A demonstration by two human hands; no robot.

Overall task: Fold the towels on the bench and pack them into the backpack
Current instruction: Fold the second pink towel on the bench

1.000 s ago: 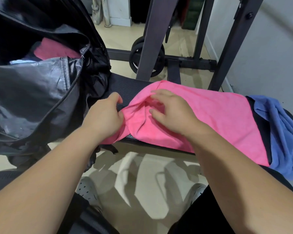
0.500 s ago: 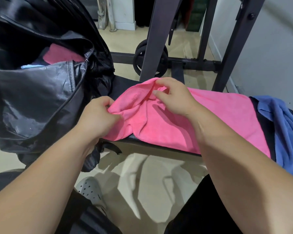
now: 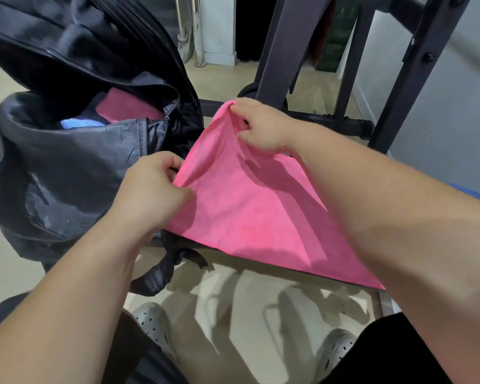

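Observation:
A pink towel (image 3: 250,209) lies across the black bench, its left end lifted off the surface. My left hand (image 3: 153,189) pinches the near left corner. My right hand (image 3: 261,126) holds the far left corner raised higher. The black backpack (image 3: 67,167) stands open at the left end of the bench, with a folded pink towel (image 3: 125,109) and a light blue one (image 3: 78,123) inside. Only a sliver of a blue towel (image 3: 467,192) shows past my right forearm.
The bench's dark steel uprights (image 3: 277,48) rise behind the towel, with a weight plate partly hidden behind my right hand. A grey wall (image 3: 455,92) is at the right. My feet in grey clogs (image 3: 153,322) rest on the tan floor under the bench.
Both hands have lifted the pink towel's left end up off the bench, the right hand rising higher and farther back. The view has shifted left, hiding most of the blue towel.

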